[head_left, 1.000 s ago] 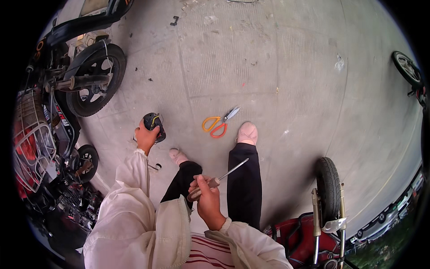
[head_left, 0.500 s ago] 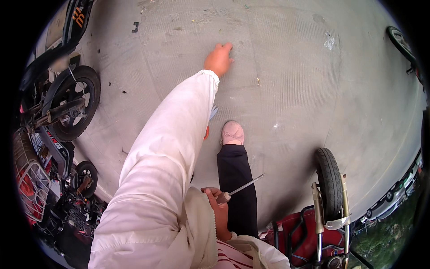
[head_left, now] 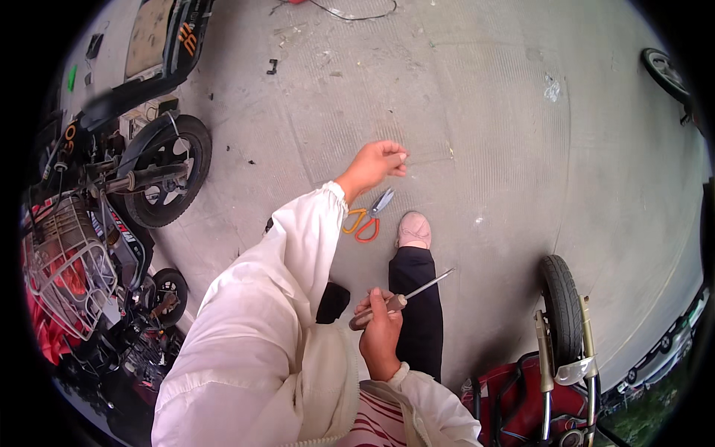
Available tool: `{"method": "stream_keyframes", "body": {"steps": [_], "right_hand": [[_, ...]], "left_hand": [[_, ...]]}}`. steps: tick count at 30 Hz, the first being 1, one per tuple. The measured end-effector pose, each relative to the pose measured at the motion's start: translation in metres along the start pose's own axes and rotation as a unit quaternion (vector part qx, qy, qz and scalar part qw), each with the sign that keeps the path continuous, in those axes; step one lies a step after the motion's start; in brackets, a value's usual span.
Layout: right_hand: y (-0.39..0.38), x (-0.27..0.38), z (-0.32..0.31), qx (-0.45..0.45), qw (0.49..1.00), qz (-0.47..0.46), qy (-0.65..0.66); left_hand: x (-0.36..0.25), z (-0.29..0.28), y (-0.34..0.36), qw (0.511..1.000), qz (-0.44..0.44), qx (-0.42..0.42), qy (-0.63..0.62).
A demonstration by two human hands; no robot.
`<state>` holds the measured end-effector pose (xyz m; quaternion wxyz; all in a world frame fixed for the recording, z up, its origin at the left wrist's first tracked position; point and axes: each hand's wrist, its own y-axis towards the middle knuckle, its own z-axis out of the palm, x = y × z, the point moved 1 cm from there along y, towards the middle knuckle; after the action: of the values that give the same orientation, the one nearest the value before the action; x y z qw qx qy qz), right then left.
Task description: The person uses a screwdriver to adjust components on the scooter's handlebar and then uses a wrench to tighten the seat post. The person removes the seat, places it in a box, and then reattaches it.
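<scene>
My left hand reaches out over the concrete floor, its thumb and fingertips pinched together. Whatever may be between those fingertips is too small to make out. On the floor just below that hand lies a pair of scissors with short grey blades and one orange and one yellow handle loop; the blades point away from me. Closer to my body, my right hand is wrapped round the brown handle of a screwdriver. Its metal shaft points up and to the right, above my dark trouser leg.
A pink shoe of mine stands beside the scissors. Parked scooters with a black wheel and a wire basket line the left. At lower right is an upturned tyre with its fork. Small debris and a cable lie farther off.
My left hand has come back toward me from farther out, and its fingers now pinch together. The scissors, mostly covered before, show fully. More of my right hand and the screwdriver is visible.
</scene>
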<state>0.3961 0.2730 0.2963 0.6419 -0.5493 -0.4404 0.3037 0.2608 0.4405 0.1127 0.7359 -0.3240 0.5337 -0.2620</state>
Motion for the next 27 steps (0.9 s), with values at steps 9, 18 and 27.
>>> {"method": "stream_keyframes", "body": {"steps": [9,18,27], "right_hand": [[-0.028,-0.052,-0.041,0.139,0.944,-0.147,-0.26],[-0.267,0.18,0.003,0.327,0.694,-0.434,-0.472],[-0.467,0.275,0.12,0.486,0.433,-0.574,-0.497]], "left_hand": [[-0.147,-0.044,-0.391,0.963,-0.084,0.146,-0.212],[-0.285,0.021,-0.554,0.944,0.153,-0.039,-0.29],[-0.408,0.07,-0.617,0.771,0.389,0.004,-0.505]]}}
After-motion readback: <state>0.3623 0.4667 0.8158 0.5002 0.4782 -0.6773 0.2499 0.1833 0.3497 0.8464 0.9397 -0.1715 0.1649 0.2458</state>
